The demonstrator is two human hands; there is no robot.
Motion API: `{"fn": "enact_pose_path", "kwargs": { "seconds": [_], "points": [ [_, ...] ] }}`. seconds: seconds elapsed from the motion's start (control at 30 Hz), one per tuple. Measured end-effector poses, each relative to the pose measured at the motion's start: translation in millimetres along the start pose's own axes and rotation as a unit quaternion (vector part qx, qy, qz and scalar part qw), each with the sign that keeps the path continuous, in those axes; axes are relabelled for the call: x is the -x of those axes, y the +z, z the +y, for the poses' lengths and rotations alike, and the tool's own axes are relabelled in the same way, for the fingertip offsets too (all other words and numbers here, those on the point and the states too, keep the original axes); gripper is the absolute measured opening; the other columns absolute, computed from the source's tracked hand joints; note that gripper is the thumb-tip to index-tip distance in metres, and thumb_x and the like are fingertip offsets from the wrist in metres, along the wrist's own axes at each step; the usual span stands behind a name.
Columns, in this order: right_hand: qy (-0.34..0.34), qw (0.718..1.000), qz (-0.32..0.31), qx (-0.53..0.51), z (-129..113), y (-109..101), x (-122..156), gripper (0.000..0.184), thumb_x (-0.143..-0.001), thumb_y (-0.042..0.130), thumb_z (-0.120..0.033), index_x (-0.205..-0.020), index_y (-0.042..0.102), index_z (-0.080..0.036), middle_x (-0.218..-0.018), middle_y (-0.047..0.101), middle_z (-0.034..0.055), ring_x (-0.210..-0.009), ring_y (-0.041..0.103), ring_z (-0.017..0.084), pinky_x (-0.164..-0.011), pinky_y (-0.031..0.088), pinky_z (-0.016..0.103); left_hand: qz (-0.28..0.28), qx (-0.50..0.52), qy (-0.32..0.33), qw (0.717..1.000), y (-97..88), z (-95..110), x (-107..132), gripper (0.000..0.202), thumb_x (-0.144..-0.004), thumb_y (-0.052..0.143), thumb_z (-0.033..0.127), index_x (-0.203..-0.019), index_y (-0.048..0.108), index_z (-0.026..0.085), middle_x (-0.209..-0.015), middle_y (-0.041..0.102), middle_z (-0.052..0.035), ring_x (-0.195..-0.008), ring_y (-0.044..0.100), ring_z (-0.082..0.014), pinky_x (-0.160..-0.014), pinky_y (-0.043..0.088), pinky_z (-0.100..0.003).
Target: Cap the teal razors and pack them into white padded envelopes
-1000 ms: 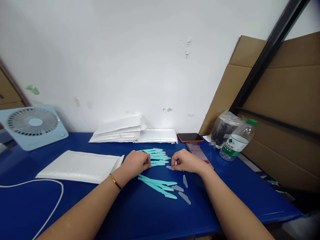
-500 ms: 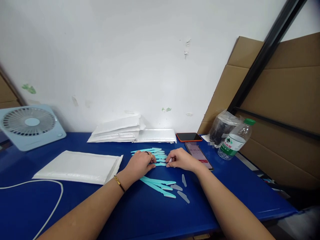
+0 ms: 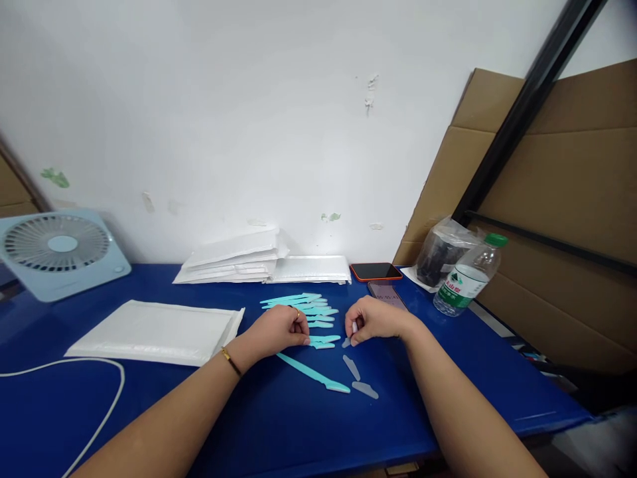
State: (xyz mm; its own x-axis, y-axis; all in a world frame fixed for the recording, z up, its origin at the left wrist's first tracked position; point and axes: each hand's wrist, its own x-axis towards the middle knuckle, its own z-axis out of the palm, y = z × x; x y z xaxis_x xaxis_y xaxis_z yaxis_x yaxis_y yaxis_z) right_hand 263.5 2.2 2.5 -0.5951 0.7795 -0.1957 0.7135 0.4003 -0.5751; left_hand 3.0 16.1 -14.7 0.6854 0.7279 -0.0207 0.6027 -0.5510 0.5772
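My left hand (image 3: 279, 330) is curled shut on the handles of two teal razors (image 3: 322, 341) whose tips stick out to its right. My right hand (image 3: 375, 319) is closed in a pinch on a small clear cap (image 3: 353, 328), just right of those tips. A pile of several teal razors (image 3: 306, 305) lies on the blue table (image 3: 279, 425) behind my hands. One teal razor (image 3: 313, 373) lies alone in front of them. Two loose clear caps (image 3: 351, 367) (image 3: 365, 390) rest beside it.
A white padded mailer (image 3: 154, 330) lies at the left, and a stack of mailers (image 3: 259, 262) sits by the wall. Also here: a small fan (image 3: 60, 249), a white cable (image 3: 99, 392), two phones (image 3: 375, 271) (image 3: 385, 292), a water bottle (image 3: 465, 279), a plastic-wrapped dark item (image 3: 440, 252), and cardboard (image 3: 552, 199).
My left hand picked up two of the three razors that lay in front and drew them toward me. My right hand pulled back from the pile, still pinching a cap.
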Motion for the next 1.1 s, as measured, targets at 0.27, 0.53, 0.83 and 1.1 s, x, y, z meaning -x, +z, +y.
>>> {"fn": "enact_pose_path", "kwargs": {
  "seconds": [0.27,0.53,0.83,1.1],
  "points": [
    [-0.029,0.998,0.043,0.020,-1,2,-4,0.022,-0.065,0.068,-0.036,-0.078,0.069,-0.018,-0.068,0.064,-0.0008,-0.059,0.056,0.010,-0.051,0.038,0.018,0.001,0.018,-0.014,1.000,-0.3,0,1,0.023,-0.068,0.061,0.041,-0.074,0.066,0.020,-0.069,0.062,0.0011,-0.061,0.054,-0.0112,-0.052,0.035,-0.019],
    [-0.025,0.997,0.065,0.023,3,4,-5,0.015,-0.065,0.065,-0.027,-0.075,0.068,-0.017,-0.067,0.063,-0.0008,-0.058,0.056,0.010,-0.050,0.040,0.017,0.010,-0.014,-0.043,0.999,-5.7,1,4,0.020,-0.067,0.061,0.040,-0.071,0.066,0.021,-0.070,0.064,0.0014,-0.061,0.054,-0.0115,-0.050,0.032,-0.019],
    [-0.049,0.996,0.074,0.033,-11,12,-9,0.013,-0.065,0.061,-0.020,-0.077,0.066,-0.017,-0.069,0.062,-0.0013,-0.057,0.055,0.009,-0.050,0.040,0.016,0.001,-0.022,-0.044,0.999,-1.5,7,5,0.019,-0.067,0.061,0.040,-0.071,0.066,0.022,-0.066,0.064,0.0022,-0.059,0.054,-0.0113,-0.048,0.031,-0.020],
    [-0.074,0.985,0.142,0.065,-13,22,-20,0.013,-0.067,0.060,-0.017,-0.078,0.067,-0.016,-0.078,0.062,0.0020,-0.061,0.055,0.009,-0.056,0.042,0.018,0.071,-0.094,-0.021,0.993,4.7,3,-2,0.013,-0.073,0.058,0.033,-0.071,0.065,0.022,-0.073,0.064,0.0013,-0.065,0.055,-0.0122,-0.058,0.034,-0.022]
  ]
}}
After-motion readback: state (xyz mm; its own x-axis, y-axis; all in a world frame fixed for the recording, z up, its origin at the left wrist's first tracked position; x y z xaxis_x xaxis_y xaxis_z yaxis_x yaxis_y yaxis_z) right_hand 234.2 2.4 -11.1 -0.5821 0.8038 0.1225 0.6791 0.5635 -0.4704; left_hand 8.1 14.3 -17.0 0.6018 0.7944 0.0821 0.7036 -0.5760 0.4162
